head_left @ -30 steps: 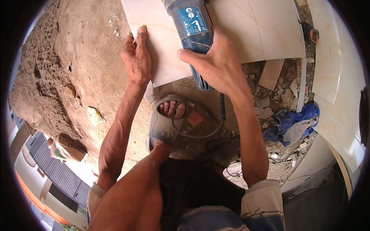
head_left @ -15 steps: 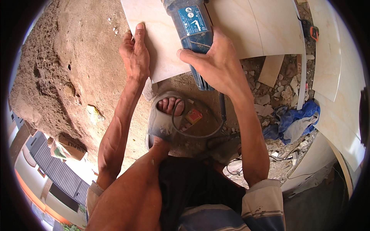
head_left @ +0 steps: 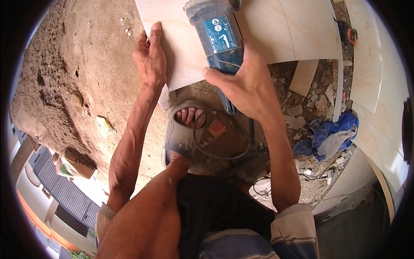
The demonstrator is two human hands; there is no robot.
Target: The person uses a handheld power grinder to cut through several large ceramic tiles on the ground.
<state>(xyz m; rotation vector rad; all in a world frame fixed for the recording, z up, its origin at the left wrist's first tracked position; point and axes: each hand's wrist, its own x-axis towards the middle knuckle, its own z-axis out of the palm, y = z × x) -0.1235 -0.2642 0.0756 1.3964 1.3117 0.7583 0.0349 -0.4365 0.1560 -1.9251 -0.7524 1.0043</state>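
My left hand (head_left: 151, 60) grips the left edge of a cream, marble-patterned tile (head_left: 181, 56), its thumb lying on top and the other fingers partly hidden at the edge. Wrapped around the body of a blue angle grinder (head_left: 222, 43) is my right hand (head_left: 248, 82). The grinder lies over the tile, with its rear end past the tile's near edge; its head is at the top of the picture, and no disc can be made out. A dark power cord (head_left: 224, 156) loops from its rear past my sandalled foot (head_left: 185, 129).
Sandy ground (head_left: 99, 56) lies left. A small red-and-yellow box (head_left: 216, 128) sits beside my foot. Rubble and a tile offcut (head_left: 303, 77) lie right, near a crumpled blue cloth or bag (head_left: 327, 137). More large tiles (head_left: 366, 64) and an orange-and-black tool (head_left: 352, 37) are farther right.
My right hand and the grinder have come a little nearer to me and slightly right. The left hand and the tile have shifted very slightly away.
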